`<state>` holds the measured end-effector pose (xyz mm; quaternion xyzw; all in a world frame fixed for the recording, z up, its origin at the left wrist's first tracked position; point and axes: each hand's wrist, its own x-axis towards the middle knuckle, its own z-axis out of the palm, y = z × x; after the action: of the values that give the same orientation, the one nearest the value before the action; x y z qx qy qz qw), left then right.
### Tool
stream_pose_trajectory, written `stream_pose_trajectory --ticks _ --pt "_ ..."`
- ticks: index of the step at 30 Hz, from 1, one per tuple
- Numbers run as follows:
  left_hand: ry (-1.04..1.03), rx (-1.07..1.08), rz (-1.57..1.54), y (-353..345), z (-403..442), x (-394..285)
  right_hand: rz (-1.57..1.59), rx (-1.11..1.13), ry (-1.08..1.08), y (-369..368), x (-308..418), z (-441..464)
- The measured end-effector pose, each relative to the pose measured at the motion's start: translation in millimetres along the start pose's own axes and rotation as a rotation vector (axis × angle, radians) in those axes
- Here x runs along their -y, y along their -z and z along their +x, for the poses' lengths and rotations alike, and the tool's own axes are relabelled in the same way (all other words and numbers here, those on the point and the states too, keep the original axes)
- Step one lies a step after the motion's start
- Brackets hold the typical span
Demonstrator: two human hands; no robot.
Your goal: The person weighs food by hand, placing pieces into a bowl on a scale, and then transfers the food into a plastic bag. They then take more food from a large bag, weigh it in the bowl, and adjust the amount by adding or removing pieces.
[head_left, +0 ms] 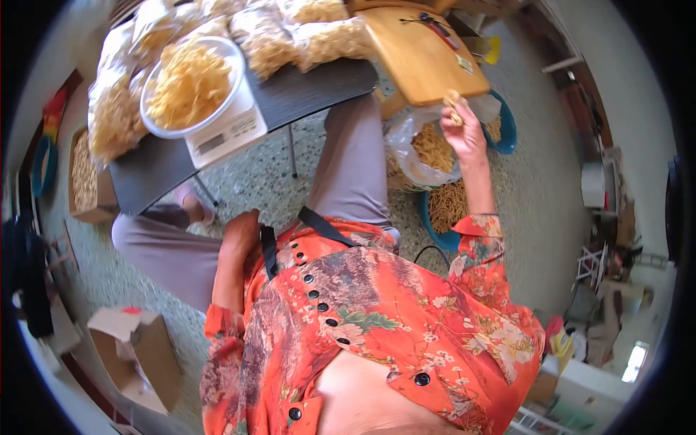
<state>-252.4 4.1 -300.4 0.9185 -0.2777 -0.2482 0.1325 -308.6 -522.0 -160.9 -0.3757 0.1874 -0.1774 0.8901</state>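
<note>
At the left end of the black table (156, 177), plastic bags (116, 105) of dried pieces lie piled. Next, near the front edge, stands a white scale (246, 130); its small display and the print beside it are too small to read. On it sits a round bowl (240, 76) heaped with yellow strips (187, 87). Below that edge, at the lap, the left hand (243, 226) is lowered, its fingers mostly hidden, so I cannot tell its grip. More filled bags (330, 42) run along the back edge toward the right corner. Beyond that corner is a wooden seat (417, 61), and below its near edge an open clear bag (409, 163) of similar strips. Above the bag, by the seat's near right corner, the right hand (462, 130) pinches a few dried pieces (454, 105) between thumb and fingers. Farthest right, a blue basin (505, 130) stands on the floor.
</note>
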Motion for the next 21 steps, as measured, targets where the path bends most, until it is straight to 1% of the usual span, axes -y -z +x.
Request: stream_pose_trajectory --ticks 2,4,5,6,7,8,10,11,12,14,16,18,19,20,21 --pt "0.004 -0.012 0.041 7.1 2.3 -3.3 -0.022 0.001 0.005 -45.3 -4.1 -4.1" --pt "-0.128 -0.179 -0.093 13.4 -2.8 -7.6 -0.075 0.131 -0.08 -86.5 -11.9 -8.1" --pt "-0.176 -0.235 -0.192 22.9 -5.2 -13.3 -0.068 0.144 -0.091 -103.2 -17.2 -9.0" --pt "-0.156 -0.245 -0.188 39.9 -10.1 -27.2 -0.063 0.236 -0.141 -119.3 -23.1 -9.2" --pt "-0.171 -0.233 -0.454 63.4 -17.4 -47.2 -0.057 0.329 -0.194 -135.4 -29.9 -9.5" --pt "-0.186 -0.226 -0.721 87.3 -24.6 -66.1 -0.051 0.348 -0.211 -151.5 -36.2 -9.3" --pt "-0.277 -0.36 -0.871 134.3 -40.2 -94.5 -0.148 0.434 -0.249 -187.4 -47.2 -10.3" --pt "-0.334 -0.469 -0.801 157.1 -42.8 -99.6 -0.235 0.4 -0.22 -210.0 -53.0 -15.1" --pt "-0.383 -0.576 -0.728 179.0 -43.6 -102.9 -0.233 0.425 -0.252 -227.6 -57.8 -12.8" --pt "-0.368 -0.782 -0.755 224.9 -43.6 -114.1 -0.29 0.649 -0.287 -261.4 -69.7 -4.5" --pt "-0.306 -0.85 -0.771 261.4 -35.4 -109.6 -0.33 0.796 -0.292 -296.2 -79.3 -6.9" --pt "-0.372 -0.935 -0.731 289.2 -22.7 -104.0 -0.259 0.721 -0.343 -335.1 -92.9 -16.1" --pt "-0.359 -0.94 -0.727 301.2 -23.0 -105.9 -0.28 1.0 -0.376 -331.9 -102.3 11.9" --pt "-0.424 -0.872 -0.791 312.2 -24.4 -108.9 -0.404 0.764 -0.268 -353.6 -102.0 -9.6" --pt "-0.486 -0.799 -0.857 317.0 -23.3 -108.0 -0.405 0.844 -0.286 -360.0 -103.6 -5.5"
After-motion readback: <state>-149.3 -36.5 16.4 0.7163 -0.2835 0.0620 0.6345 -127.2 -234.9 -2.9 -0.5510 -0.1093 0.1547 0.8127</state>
